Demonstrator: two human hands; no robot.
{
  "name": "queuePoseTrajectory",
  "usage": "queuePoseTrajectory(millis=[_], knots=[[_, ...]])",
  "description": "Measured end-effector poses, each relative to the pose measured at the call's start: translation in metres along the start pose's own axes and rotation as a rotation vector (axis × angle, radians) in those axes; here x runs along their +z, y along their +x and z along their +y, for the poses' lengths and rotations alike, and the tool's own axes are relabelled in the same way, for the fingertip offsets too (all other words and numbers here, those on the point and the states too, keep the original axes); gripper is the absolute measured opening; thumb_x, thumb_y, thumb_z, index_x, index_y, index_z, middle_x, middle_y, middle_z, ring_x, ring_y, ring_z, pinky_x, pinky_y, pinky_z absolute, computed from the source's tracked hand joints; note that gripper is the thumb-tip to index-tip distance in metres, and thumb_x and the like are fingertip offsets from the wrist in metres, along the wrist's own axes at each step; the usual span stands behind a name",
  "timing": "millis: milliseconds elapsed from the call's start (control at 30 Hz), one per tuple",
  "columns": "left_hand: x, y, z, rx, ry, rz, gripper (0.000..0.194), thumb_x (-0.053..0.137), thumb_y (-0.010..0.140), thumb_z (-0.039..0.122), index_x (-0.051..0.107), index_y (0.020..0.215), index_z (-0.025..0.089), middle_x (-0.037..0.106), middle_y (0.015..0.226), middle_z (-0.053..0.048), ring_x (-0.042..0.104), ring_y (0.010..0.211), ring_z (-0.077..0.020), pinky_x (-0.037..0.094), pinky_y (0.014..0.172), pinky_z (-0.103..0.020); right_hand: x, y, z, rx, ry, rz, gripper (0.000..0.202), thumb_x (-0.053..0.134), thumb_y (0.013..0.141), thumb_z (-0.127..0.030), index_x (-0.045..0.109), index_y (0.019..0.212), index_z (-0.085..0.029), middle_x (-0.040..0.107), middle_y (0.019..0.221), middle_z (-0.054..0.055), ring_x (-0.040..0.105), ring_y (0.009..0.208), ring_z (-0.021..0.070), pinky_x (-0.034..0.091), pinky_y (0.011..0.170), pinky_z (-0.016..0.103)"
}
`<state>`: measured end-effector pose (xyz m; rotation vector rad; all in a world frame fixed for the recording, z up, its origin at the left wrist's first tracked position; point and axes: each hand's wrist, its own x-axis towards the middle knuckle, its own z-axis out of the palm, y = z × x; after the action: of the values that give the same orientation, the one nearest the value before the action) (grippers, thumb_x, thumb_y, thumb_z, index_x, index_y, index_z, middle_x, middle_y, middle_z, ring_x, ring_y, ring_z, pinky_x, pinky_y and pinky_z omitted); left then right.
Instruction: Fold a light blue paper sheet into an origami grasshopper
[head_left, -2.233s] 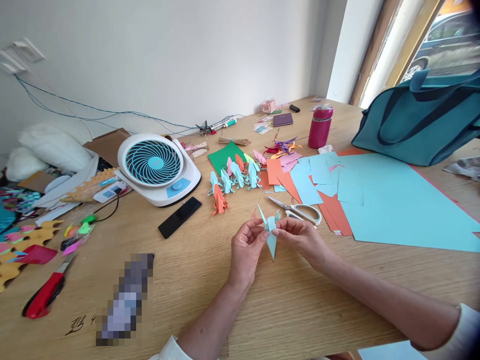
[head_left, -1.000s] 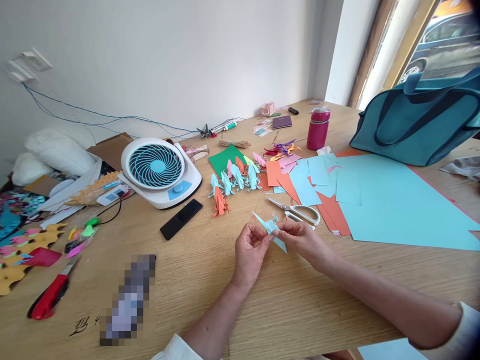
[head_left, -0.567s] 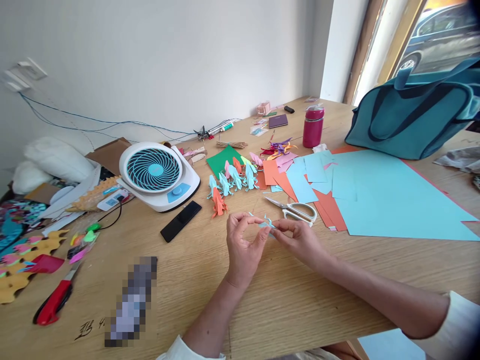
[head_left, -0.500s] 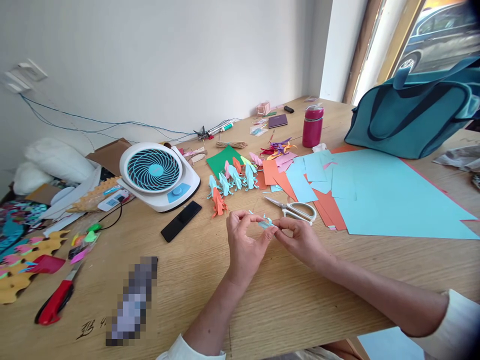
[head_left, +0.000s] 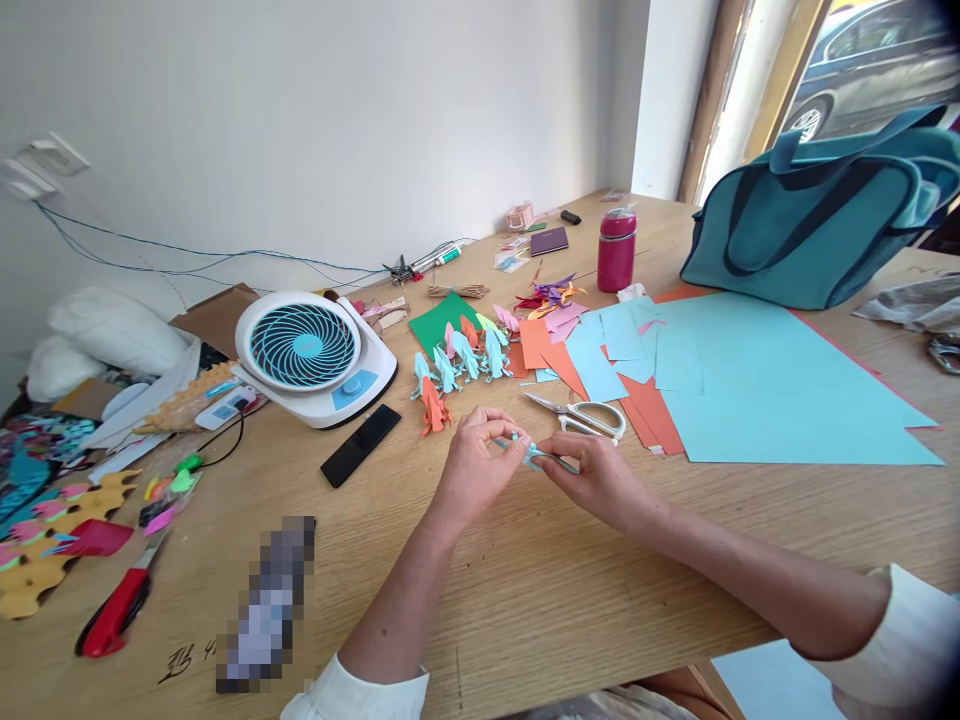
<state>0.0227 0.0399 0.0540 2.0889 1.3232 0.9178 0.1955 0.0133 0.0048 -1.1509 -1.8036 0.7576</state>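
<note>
A small folded light-blue paper piece (head_left: 534,452) is pinched between my two hands, above the wooden table. My left hand (head_left: 480,462) grips its left end with thumb and fingers. On the other end, my right hand (head_left: 592,472) is closed, with a strip of the paper showing below its fingers. My fingers cover much of the piece. Just beyond my hands lie white-handled scissors (head_left: 594,420), blades pointing left. Several folded paper figures, among them an orange one (head_left: 433,405) and a light-blue one (head_left: 495,355), stand to the upper left.
Large light-blue sheets (head_left: 780,400) and orange paper (head_left: 652,415) lie to the right, before a teal bag (head_left: 810,235). A magenta flask (head_left: 616,250) stands behind. Leftward are a black phone (head_left: 361,445), a white fan (head_left: 315,355) and a red-handled knife (head_left: 116,610).
My left fingers have closed in nearer the paper, and the piece has turned, with a strip now showing under my right fingers. The whole view has shifted slightly.
</note>
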Motion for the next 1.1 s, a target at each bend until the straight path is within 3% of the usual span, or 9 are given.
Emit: queuePoseTrajectory(millis=[167, 233, 400, 667, 867, 1100], knots=[[-0.008, 0.0, 0.006, 0.12, 0.031, -0.121, 0.008, 0.065, 0.085, 0.018, 0.071, 0.08, 0.02, 0.062, 0.097, -0.004, 0.059, 0.099, -0.0194, 0.043, 0.093, -0.034, -0.006, 0.002, -0.003, 0.127, 0.17, -0.159, 0.033, 0.052, 0.093, -0.039, 0.067, 0.075, -0.016, 0.055, 0.063, -0.001, 0.04, 0.057, 0.0116, 0.03, 0.053, 0.025], [-0.009, 0.0, 0.008, 0.158, 0.105, -0.124, 0.003, 0.071, 0.081, 0.017, 0.071, 0.081, 0.02, 0.062, 0.097, -0.004, 0.058, 0.099, -0.0206, 0.043, 0.091, -0.035, -0.007, 0.002, -0.002, 0.124, 0.156, -0.164, 0.034, 0.051, 0.093, -0.04, 0.068, 0.077, -0.016, 0.056, 0.064, -0.001, 0.04, 0.058, 0.0117, 0.03, 0.053, 0.025], [-0.007, -0.001, 0.008, 0.168, 0.168, -0.149, 0.009, 0.077, 0.077, 0.015, 0.069, 0.077, 0.02, 0.063, 0.094, -0.003, 0.057, 0.094, -0.0209, 0.041, 0.085, -0.034, -0.008, 0.0, 0.0, 0.087, 0.08, -0.171, 0.04, 0.049, 0.095, -0.045, 0.066, 0.074, -0.016, 0.056, 0.065, -0.001, 0.041, 0.061, 0.0121, 0.029, 0.056, 0.026], [0.0, -0.004, -0.009, 0.156, -0.054, -0.166, 0.008, 0.073, 0.082, 0.019, 0.066, 0.077, 0.018, 0.062, 0.094, -0.003, 0.058, 0.096, -0.0196, 0.043, 0.086, -0.031, -0.012, 0.004, 0.003, 0.151, 0.216, -0.307, 0.047, 0.05, 0.093, -0.055, 0.061, 0.069, -0.016, 0.037, 0.06, -0.004, 0.029, 0.058, 0.0107, 0.022, 0.052, 0.026], [0.005, -0.004, -0.019, 0.044, -0.163, -0.178, 0.011, 0.076, 0.08, 0.026, 0.07, 0.078, 0.017, 0.061, 0.092, -0.004, 0.06, 0.093, -0.0187, 0.045, 0.079, -0.027, -0.007, 0.005, 0.007, 0.191, 0.202, -0.276, 0.045, 0.052, 0.092, -0.056, 0.068, 0.079, -0.015, 0.048, 0.065, -0.001, 0.036, 0.06, 0.0112, 0.026, 0.053, 0.026], [0.006, -0.005, -0.015, 0.081, -0.096, -0.165, 0.007, 0.067, 0.084, 0.019, 0.067, 0.077, 0.017, 0.062, 0.098, -0.006, 0.058, 0.098, -0.0204, 0.046, 0.084, -0.03, -0.006, 0.004, 0.003, 0.223, 0.141, -0.246, 0.044, 0.054, 0.091, -0.053, 0.062, 0.069, -0.016, 0.045, 0.06, -0.003, 0.034, 0.056, 0.0099, 0.025, 0.051, 0.025]])
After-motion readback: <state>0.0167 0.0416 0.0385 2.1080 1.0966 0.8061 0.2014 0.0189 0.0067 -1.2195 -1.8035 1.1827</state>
